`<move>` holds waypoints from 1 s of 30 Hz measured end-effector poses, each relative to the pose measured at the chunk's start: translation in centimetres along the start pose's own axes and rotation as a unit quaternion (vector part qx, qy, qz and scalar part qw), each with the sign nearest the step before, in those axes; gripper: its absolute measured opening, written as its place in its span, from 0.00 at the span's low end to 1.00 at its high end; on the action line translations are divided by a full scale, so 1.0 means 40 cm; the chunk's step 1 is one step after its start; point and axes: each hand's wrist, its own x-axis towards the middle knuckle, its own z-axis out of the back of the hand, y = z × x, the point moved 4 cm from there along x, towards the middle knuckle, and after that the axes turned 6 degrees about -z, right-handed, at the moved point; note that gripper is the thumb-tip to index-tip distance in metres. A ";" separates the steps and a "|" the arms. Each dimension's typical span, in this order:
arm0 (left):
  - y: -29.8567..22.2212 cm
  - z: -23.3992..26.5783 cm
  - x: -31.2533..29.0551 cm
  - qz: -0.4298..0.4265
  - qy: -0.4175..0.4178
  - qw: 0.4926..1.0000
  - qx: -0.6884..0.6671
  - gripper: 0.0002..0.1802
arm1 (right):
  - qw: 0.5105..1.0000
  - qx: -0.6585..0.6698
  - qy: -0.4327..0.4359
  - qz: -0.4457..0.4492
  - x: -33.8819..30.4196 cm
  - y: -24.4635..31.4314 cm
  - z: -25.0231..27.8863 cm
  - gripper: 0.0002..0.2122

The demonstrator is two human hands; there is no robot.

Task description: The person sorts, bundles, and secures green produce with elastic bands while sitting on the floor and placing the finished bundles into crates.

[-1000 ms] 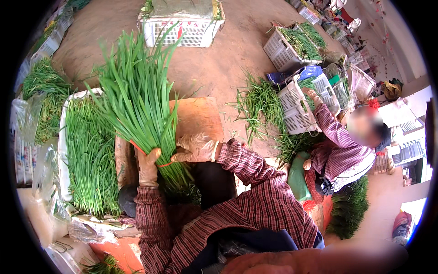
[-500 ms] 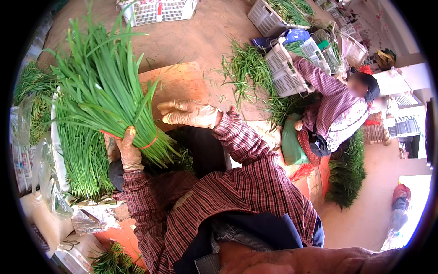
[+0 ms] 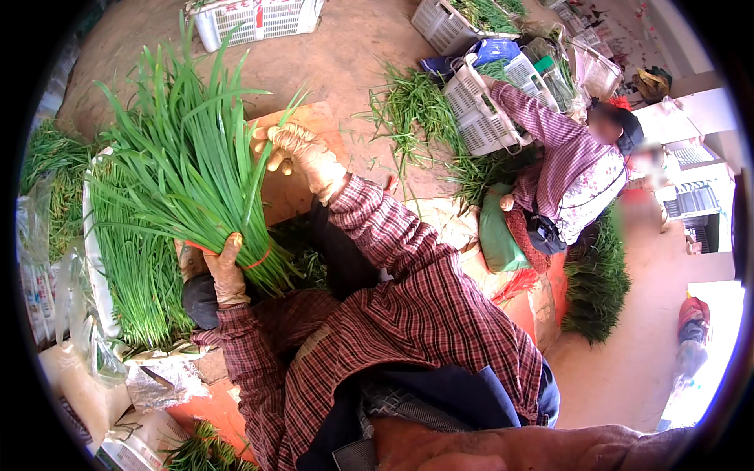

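My left hand (image 3: 229, 275), in a stained pale glove, is closed round the lower part of a large bunch of green chives (image 3: 188, 165). An orange band (image 3: 259, 259) circles the stalks beside my thumb. The leaves fan up and to the left, the cut ends point down right. My right hand (image 3: 306, 153), gloved too, is at the bunch's right edge with fingers curled, pinching a stray chive leaf (image 3: 294, 108) that stands out past them. Under and behind it lies a wooden board (image 3: 314, 118).
A white-rimmed crate (image 3: 102, 259) of chives stands at my left, beside clear plastic bags (image 3: 75, 298). A white crate (image 3: 259, 23) sits at the far side. To the right a co-worker (image 3: 573, 165) reaches into a white basket (image 3: 479, 110), near loose chives (image 3: 416, 118) on the floor.
My right hand has moved left and up to the leaves, its outstretched fingers now curled at a leaf. My left hand still grips the bunch, which stands slightly more upright.
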 end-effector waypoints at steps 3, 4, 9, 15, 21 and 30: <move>0.004 -0.021 0.004 0.002 0.023 1.000 0.007 0.27 | 0.999 0.003 -0.021 0.027 -0.004 0.039 0.018 0.14; 0.009 -0.016 -0.002 0.005 0.011 1.000 0.010 0.27 | 0.999 0.021 -0.025 0.033 -0.006 0.045 0.022 0.14; 0.046 -0.030 -0.001 0.010 0.010 1.000 0.001 0.28 | 0.994 0.038 -0.059 0.078 -0.013 0.089 0.055 0.13; 0.059 -0.048 0.007 0.038 -0.037 0.997 -0.054 0.28 | 0.995 -0.040 -0.054 0.075 -0.054 0.137 0.041 0.13; 0.045 -0.062 0.011 0.037 -0.013 0.998 -0.050 0.25 | 0.944 -0.244 0.187 0.120 -0.136 0.162 -0.004 0.12; 0.010 -0.095 -0.012 0.021 -0.023 0.998 -0.059 0.22 | 0.907 -0.362 0.073 0.202 -0.157 0.203 -0.092 0.10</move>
